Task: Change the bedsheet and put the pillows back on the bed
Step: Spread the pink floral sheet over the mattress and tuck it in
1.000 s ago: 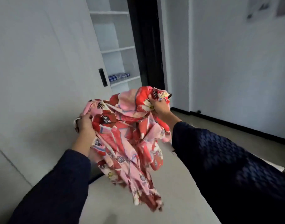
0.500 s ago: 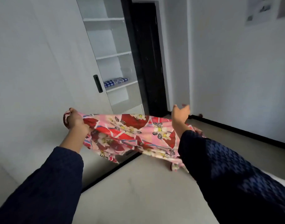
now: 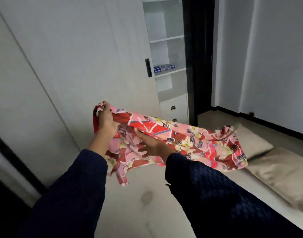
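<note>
The red and pink floral bedsheet (image 3: pixel 190 141) hangs in the air over the bare mattress (image 3: pixel 138 212), stretched from the near left toward the far right. Its far end sags down close to a beige pillow (image 3: pixel 252 143) at the right side of the bed. A second beige pillow (image 3: pixel 284 174) lies just nearer along that right edge.

The left hand (image 3: pixel 107 118) is raised at the sheet's left end, its fingers (image 3: pixel 105 107) curled tight round a bunched edge of the cloth. The right hand (image 3: pixel 153 145) sits lower and just right of it, lying against the fabric with its fingers (image 3: pixel 143 150) spread apart and gripping nothing. Both arms wear dark blue sleeves.

A dark stain (image 3: pixel 147 197) marks the mattress near the middle. Beyond the bed stands a white wardrobe (image 3: pixel 87 57), and a folded blue checked cloth (image 3: pixel 164 67) rests on one of its open shelves.
</note>
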